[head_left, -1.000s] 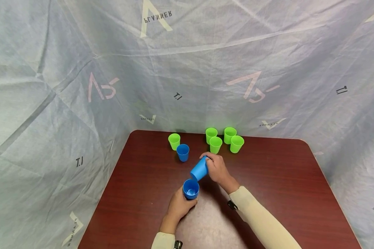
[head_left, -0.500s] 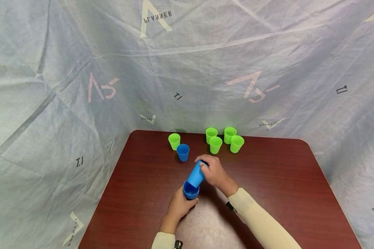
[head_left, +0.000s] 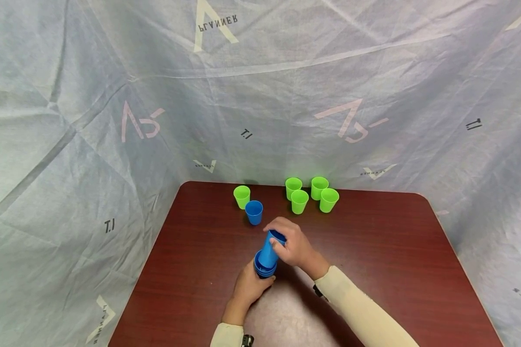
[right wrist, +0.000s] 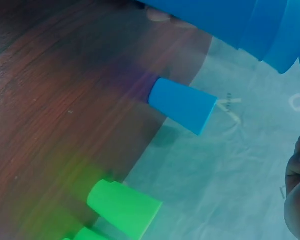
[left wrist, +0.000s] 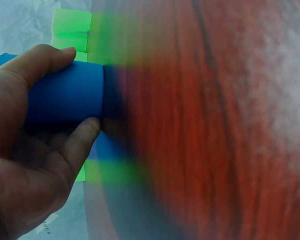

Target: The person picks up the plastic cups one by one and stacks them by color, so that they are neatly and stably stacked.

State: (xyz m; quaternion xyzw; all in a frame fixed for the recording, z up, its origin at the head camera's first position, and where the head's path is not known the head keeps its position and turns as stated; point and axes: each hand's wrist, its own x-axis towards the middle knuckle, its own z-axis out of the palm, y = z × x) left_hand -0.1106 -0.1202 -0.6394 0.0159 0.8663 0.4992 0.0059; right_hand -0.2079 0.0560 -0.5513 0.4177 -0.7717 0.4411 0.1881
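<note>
My left hand (head_left: 248, 289) grips a stack of nested blue cups (head_left: 266, 273), thumb on one side and fingers round the other. In the left wrist view the outermost blue cup (left wrist: 70, 97) lies between that thumb and fingers. My right hand (head_left: 292, 245) holds another blue cup (head_left: 269, 251) near its rim, slightly tilted, with its base inside the mouth of the stack. The right wrist view shows the stacked blue cups (right wrist: 240, 22) at the top and part of my right hand (right wrist: 297, 185) at the right edge.
Beyond my hands a single blue cup (head_left: 253, 213) stands upright beside a green cup (head_left: 242, 196). Several more green cups (head_left: 299, 202) stand to the right, near the back edge of the brown table (head_left: 382, 241). A grey printed sheet (head_left: 260, 96) hangs behind.
My right hand has brought its blue cup down and left, turning it more upright, from above the stack into its mouth. The left hand keeps its grip in place.
</note>
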